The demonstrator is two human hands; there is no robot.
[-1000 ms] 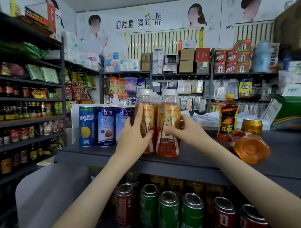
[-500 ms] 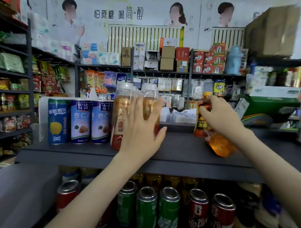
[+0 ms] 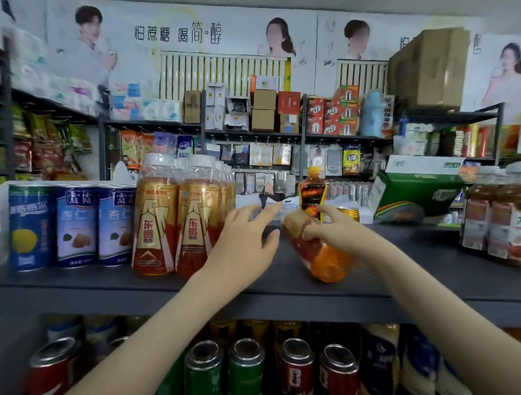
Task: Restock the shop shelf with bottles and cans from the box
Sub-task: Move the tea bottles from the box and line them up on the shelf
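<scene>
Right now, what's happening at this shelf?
A person is stocking the grey shelf. Their right hand grips an orange drink bottle lying on its side on the shelf, base toward the camera. The left hand is open, fingers spread, just right of the upright row of gold-labelled bottles. Three blue cans stand left of that row. A small dark bottle and a gold can stand behind the hands.

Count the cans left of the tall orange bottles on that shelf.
3: blue lemon can far left, first almond can beside it, second almond can by the bottles. Others may hide behind.
</scene>
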